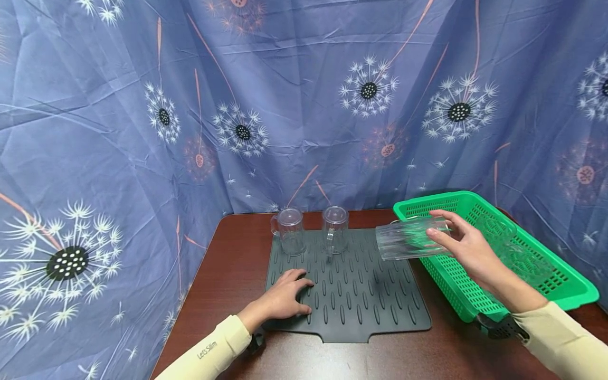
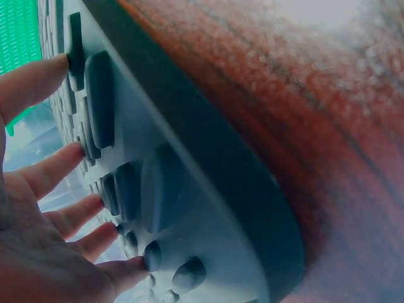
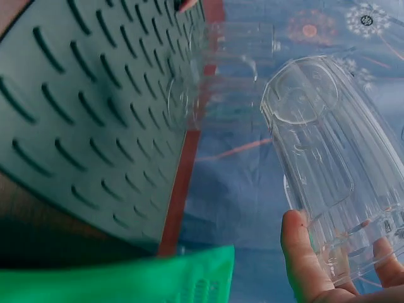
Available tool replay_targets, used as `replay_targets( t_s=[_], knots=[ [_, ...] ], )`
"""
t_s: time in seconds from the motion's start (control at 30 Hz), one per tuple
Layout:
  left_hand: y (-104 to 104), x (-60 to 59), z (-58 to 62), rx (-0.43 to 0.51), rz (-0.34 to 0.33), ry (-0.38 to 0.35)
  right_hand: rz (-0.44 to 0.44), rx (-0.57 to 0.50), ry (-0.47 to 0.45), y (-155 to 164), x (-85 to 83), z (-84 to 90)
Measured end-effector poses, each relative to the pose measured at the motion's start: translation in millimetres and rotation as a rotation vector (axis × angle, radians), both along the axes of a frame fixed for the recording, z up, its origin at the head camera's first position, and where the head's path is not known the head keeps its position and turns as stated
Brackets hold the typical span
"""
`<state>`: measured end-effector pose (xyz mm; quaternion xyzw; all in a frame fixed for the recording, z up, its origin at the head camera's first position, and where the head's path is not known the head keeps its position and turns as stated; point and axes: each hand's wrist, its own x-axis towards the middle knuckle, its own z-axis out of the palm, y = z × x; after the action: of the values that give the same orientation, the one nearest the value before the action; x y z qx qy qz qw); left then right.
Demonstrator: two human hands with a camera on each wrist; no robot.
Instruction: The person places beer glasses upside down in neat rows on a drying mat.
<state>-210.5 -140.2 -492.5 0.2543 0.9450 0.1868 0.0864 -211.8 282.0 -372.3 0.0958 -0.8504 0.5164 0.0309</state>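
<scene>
Right hand (image 1: 467, 248) gripping clear glass (image 1: 408, 240) sideways, hovering between green basket (image 1: 577, 287) and drying mat (image 1: 351, 295). Left hand (image 1: 285, 298) spread flat, pinning mat's near-left corner, holding nothing.

The glass (image 1: 412, 239) in the right hand (image 1: 467, 248) is clear and glossy, with faint ribs down its wall (glass or hard plastic, hard to say which). Two mugs (image 1: 291, 230) on the mat (image 1: 361, 295) look the same clear, shiny stuff. The mat is dark grey, matt and rubbery, moulded with raised oval ridges. The basket (image 1: 546, 264) is bright green plastic, perforated, with a slight sheen. The table (image 1: 228, 264) is reddish-brown wood grain, smooth and polished. The backdrop (image 1: 119, 132) is thin creased cloth, printed. The sleeve (image 1: 209, 353) is a soft, matt knit.
</scene>
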Motion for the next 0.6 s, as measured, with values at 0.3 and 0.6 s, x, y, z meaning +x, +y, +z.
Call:
replay_targets(
  t_s=[0.3, 0.6],
  knots=[
    [4.1, 0.9, 0.6, -0.014, 0.002, 0.015, 0.036, -0.152, -0.086, -14.2, 3.7, -7.2],
    [6.9, 0.1, 4.0, 0.022, 0.004, -0.002, 0.042, -0.283, -0.126, -25.2, 4.6, -12.0]
  ],
)
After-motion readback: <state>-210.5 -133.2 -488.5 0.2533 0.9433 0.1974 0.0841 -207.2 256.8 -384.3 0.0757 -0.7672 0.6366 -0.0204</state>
